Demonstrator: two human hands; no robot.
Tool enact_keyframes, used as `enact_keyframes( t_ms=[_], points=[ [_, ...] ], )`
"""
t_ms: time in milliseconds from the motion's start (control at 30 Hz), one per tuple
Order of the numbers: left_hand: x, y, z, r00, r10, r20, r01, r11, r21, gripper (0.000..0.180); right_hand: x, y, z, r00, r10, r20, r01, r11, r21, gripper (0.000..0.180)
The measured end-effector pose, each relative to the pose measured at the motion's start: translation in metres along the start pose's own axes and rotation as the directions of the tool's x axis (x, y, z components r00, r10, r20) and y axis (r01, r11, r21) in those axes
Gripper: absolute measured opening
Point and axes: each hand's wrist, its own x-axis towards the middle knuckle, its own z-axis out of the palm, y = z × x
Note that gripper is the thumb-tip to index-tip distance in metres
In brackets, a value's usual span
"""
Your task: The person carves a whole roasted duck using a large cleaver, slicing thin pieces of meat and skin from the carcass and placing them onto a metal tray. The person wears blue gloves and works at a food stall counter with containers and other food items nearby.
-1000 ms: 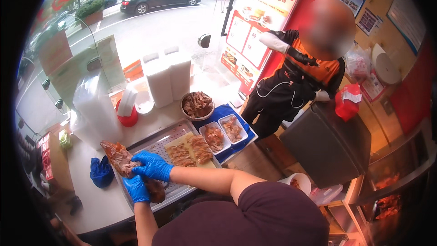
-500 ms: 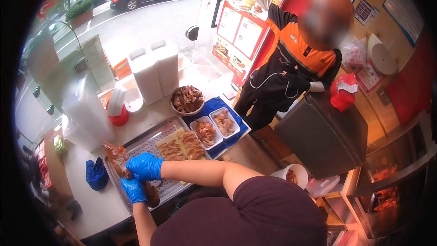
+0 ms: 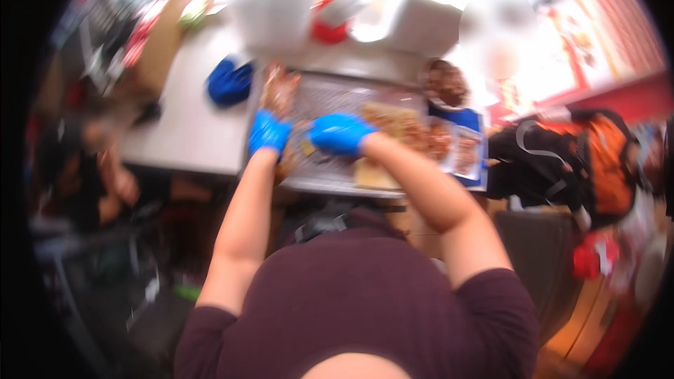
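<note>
My left hand [image 3: 269, 133], in a blue glove, is closed around a reddish-brown piece of roasted meat [image 3: 279, 90]. The meat sticks out above and below that hand, at the left end of a perforated metal tray [image 3: 326, 95]. To its right, apart from the meat, my blue-gloved right hand [image 3: 338, 133] hovers over the tray, its fingers smeared by motion. Small dark scraps lie beneath it. Pale yellow flat sheets [image 3: 377, 174] rest on the tray under my right forearm, with sliced meat beside them.
A round bowl of meat pieces [image 3: 446, 84] and a white box of meat [image 3: 466, 151] stand at the right. A crumpled blue bag [image 3: 229, 82] lies left of the tray. White containers [image 3: 274, 10] line the back. A person in orange and black [image 3: 609, 161] is at the right.
My view has swung round, so the tray sits nearer the middle. My right hand has come away from the meat to the right; my left stays on it.
</note>
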Motion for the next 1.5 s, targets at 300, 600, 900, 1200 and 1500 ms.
enact_keyframes(
  t_ms=[300, 600, 900, 1200, 1500],
  points=[
    [-0.042, 0.018, -0.028, 0.99, 0.05, 0.129, -0.054, 0.998, 0.03, 0.096, -0.057, 0.01, -0.008, 0.971, 0.236, -0.04, -0.076, 0.461, 0.884, 0.036],
    [-0.106, 0.142, -0.021, 0.777, 0.582, 0.24, -0.267, 0.649, -0.712, 0.058, -0.077, 0.007, 0.004, 0.83, 0.369, -0.418, 0.324, 0.29, 0.9, 0.031],
    [-0.134, 0.207, 0.044, 0.642, 0.653, 0.401, -0.314, 0.702, -0.639, 0.027, -0.174, 0.04, 0.015, 0.664, 0.545, -0.512, 0.478, 0.217, 0.851, 0.021],
    [-0.181, 0.278, 0.132, 0.5, 0.715, 0.488, -0.535, 0.699, -0.475, 0.032, -0.252, 0.086, 0.045, 0.117, 0.609, -0.785, 0.351, 0.714, 0.606, 0.021],
    [-0.208, 0.266, 0.198, 0.505, 0.539, 0.674, -0.476, 0.825, -0.304, 0.019, -0.313, 0.114, 0.106, 0.299, 0.804, -0.514, 0.376, 0.395, 0.838, 0.014]
  ],
)
